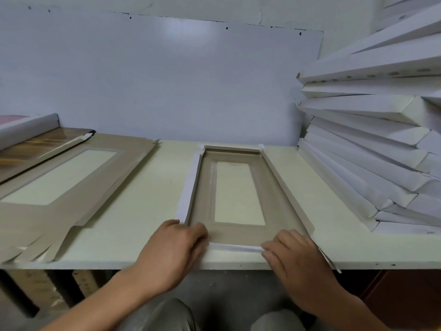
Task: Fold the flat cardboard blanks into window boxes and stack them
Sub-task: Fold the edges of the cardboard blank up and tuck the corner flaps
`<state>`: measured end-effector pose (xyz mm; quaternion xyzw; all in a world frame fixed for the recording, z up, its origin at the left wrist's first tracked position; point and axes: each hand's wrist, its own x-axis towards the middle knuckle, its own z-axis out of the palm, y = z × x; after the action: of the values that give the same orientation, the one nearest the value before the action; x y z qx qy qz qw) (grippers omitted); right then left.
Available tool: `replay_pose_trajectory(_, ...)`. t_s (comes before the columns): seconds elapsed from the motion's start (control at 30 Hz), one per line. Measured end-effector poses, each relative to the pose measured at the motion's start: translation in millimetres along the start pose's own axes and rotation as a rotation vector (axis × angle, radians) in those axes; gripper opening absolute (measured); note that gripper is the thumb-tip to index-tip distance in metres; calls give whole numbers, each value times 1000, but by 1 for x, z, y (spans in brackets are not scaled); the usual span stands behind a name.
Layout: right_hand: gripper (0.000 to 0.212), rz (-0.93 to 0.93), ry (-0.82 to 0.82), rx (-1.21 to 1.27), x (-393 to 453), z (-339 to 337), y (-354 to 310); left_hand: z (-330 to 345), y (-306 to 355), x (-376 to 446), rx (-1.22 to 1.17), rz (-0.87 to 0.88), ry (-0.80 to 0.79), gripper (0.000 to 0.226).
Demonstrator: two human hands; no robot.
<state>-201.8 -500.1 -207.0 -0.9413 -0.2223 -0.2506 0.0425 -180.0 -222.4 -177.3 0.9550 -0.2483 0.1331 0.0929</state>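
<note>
Head view of a person seated at a pale tabletop [148, 201], both forearms reaching forward over its near edge. A partly folded box blank [236, 185] is lying in the middle of the tabletop, window opening facing up, its two long side walls and far end wall standing raised. The left hand [174, 249] is lying palm down at the near left corner of the box blank, wrist angled inward, its fingers [198, 231] curling over that corner and pinching the left end of the white near flap [235, 247]. The right hand [292, 256] is lying palm down at the near right corner of the box blank, its fingers [269, 248] bending inward and pinching the right end of the same flap, which is running along the near end of the box blank between the two hands. A stack of flat blanks [71, 182] is lying to the left of the box blank, fanning toward the near edge of the tabletop. A leaning pile of finished white boxes [372, 144] is standing to the right of the box blank, against the wall [167, 75] behind it.
</note>
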Motion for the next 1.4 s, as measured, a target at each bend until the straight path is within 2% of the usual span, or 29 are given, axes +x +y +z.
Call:
replay_pose_trajectory(0.03, 15, -3, -20, -24, 7, -1, 0, -4, 3, 5, 25, -47, -10, 15)
replay_pose_trajectory(0.07, 12, 14, -59, -53, 14, 0, -1, -7, 8, 9, 89, -81, -22, 16)
replay_pose_trajectory(0.13, 34, 95, -193, -60, 30, 7, -4, -6, 22, 18, 292, -55, -76, 35)
replay_pose_trajectory(0.2, 51, 129, -295, -11, 41, 17, -11, 2, 36, 25, 427, -4, -87, 37)
replay_pose_trajectory(0.37, 57, 51, -479, 118, 52, 30, -29, 23, 41, 24, 441, 53, -209, 57)
replay_pose_trajectory(0.53, 72, 133, -623, 72, 45, 28, -8, 9, 23, 17, 545, 116, -306, 87)
replay_pose_trajectory(0.67, 78, 266, -633, 4, 29, 20, 28, -2, 15, 4, 636, 82, -351, 93)
replay_pose_trajectory(0.73, 81, 296, -634, -29, 24, 18, 38, -9, 6, -5, 553, 76, -316, 96)
replay_pose_trajectory(0.77, 82, 294, -631, -35, 24, 18, 39, -14, 0, -9, 430, 56, -264, 97)
replay_pose_trajectory(0.83, 82, 266, -612, -17, 30, 15, 38, -24, -18, -11, 67, -59, -85, 91)
replay_pose_trajectory(0.9, 79, 237, -563, 66, 41, 7, 34, -33, -41, -11, -370, -272, 92, 78)
replay_pose_trajectory(0.93, 76, 238, -542, 128, 47, 3, 30, -35, -51, -10, -527, -341, 121, 70)
replay_pose_trajectory(1.0, 68, 235, -545, 222, 60, -4, 19, -34, -64, -9, -678, -347, 36, 61)
replay_pose_trajectory(1.13, 66, 177, -584, 281, 84, -6, -10, -19, -67, -8, -714, -110, -246, 54)
replay_pose_trajectory(1.27, 65, 151, -675, 390, 99, -8, -31, -6, -82, -6, -664, 26, -474, 99)
replay_pose_trajectory(1.33, 60, 143, -687, 441, 99, -8, -37, 0, -91, -9, -573, 57, -515, 114)
replay_pose_trajectory(1.4, 55, 146, -687, 483, 98, -7, -42, 10, -101, -11, -458, 101, -485, 133)
